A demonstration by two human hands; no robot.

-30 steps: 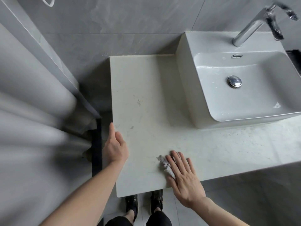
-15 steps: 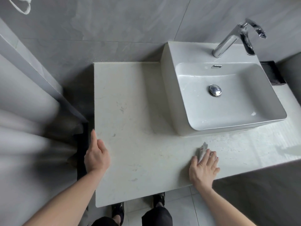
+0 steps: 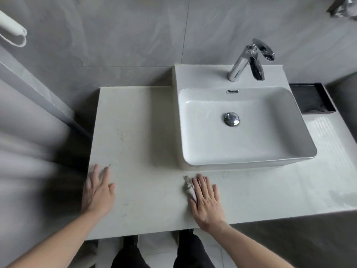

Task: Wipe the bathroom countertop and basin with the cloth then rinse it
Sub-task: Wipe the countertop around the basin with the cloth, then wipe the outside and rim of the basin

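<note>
From the head view, the right hand point(image 3: 207, 202) lies flat, fingers spread, pressing the small crumpled grey cloth point(image 3: 188, 187) onto the pale marble bench point(image 3: 150, 144) just before the white rectangular ceramic basin point(image 3: 249, 155); the left hand point(image 3: 98, 192), open and empty, probably braces.

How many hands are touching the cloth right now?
1. The right hand lies flat on the cloth, pressing it to the countertop in front of the basin. The left hand rests near the counter's left edge, apart from the cloth.
</note>
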